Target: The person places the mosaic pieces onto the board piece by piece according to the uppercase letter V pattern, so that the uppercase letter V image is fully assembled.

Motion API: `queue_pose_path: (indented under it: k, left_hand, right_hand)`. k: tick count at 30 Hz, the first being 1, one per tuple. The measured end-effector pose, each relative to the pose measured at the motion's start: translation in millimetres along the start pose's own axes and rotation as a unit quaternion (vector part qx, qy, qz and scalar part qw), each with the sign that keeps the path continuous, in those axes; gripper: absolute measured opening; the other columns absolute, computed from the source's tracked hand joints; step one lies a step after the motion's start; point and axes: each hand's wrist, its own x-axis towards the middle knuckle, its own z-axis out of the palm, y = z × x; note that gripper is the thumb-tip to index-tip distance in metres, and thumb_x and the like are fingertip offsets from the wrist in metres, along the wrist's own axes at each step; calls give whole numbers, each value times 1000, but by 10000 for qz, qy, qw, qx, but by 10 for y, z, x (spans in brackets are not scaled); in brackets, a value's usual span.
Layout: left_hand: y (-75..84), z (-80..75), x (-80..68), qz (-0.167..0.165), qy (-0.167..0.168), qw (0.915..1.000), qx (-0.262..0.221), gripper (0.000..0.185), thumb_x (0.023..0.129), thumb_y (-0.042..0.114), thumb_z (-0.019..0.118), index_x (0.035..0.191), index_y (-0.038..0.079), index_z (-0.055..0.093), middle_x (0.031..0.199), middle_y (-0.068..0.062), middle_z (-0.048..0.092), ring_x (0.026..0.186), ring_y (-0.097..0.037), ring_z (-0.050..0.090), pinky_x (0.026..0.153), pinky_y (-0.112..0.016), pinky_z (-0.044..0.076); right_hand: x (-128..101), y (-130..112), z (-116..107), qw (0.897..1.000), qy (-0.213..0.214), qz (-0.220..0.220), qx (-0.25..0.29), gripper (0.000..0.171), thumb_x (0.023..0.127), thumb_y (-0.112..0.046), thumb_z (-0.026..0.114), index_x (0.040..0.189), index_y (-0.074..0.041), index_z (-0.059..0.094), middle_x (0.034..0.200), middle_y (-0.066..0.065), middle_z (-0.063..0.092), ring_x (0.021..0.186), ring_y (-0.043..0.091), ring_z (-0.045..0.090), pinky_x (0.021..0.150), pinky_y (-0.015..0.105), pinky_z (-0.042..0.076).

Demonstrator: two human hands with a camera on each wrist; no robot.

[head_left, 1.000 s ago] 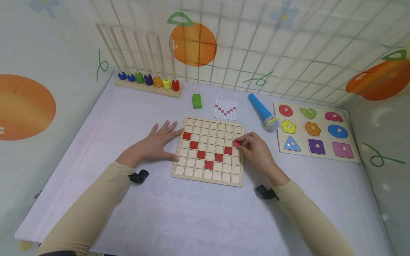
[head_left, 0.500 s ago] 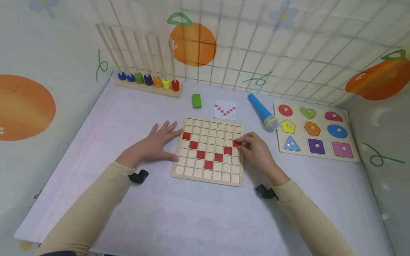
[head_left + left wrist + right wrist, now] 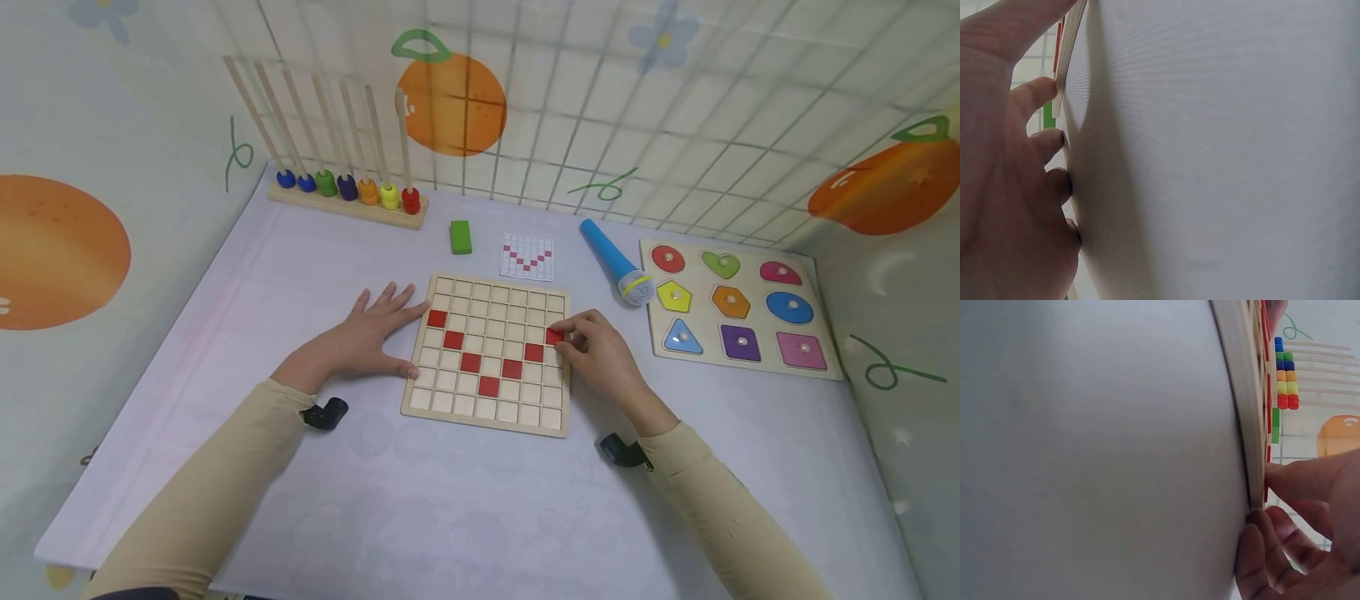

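A square wooden grid board (image 3: 492,346) lies in the middle of the white table, with several red squares forming a V across its pale cells. My right hand (image 3: 602,358) pinches a red square tile (image 3: 553,337) at the board's right side, thumb and index finger curled at its edges. In the right wrist view the other fingers (image 3: 1252,550) rest by the board's side. Spread flat on the left, my left hand (image 3: 367,336) touches the board's left edge with thumb and index finger; the left wrist view shows its index fingertip (image 3: 1047,89) at that edge.
Behind the board lie a green block (image 3: 461,237) and a pattern card (image 3: 527,257) with a red V. A blue toy microphone (image 3: 611,254) touches or overlaps a shape puzzle board (image 3: 757,364) at right. A bead peg stand (image 3: 348,208) stands at the back left.
The red tile under my right fingers sits slightly flatter and looks darker than a second ago. Both hands have otherwise stayed in place.
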Motion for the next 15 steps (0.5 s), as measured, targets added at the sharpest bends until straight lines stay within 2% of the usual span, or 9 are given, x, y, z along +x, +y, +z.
queue_pose_path:
  k: [7, 15]
  left_hand:
    - [12, 1, 5, 36, -1, 10000, -82, 111, 78, 68, 76, 165, 26, 19, 172, -6, -1, 156, -31, -12, 123, -54, -13]
    - [-12, 26, 19, 90, -3, 9998, -173, 112, 78, 70, 75, 165, 27, 18, 172, -6, -1, 156, -30, -13, 123, -54, -14]
  right_hand:
    - [-23, 11, -19, 9999, -28, 92, 101, 38, 97, -18, 71, 133, -8, 64, 118, 12, 55, 94, 25, 56, 71, 34, 51]
    - [-113, 97, -70, 9992, -141, 361, -33, 41, 99, -22, 66, 138, -11, 59, 121, 11, 54, 98, 26, 56, 80, 37, 52]
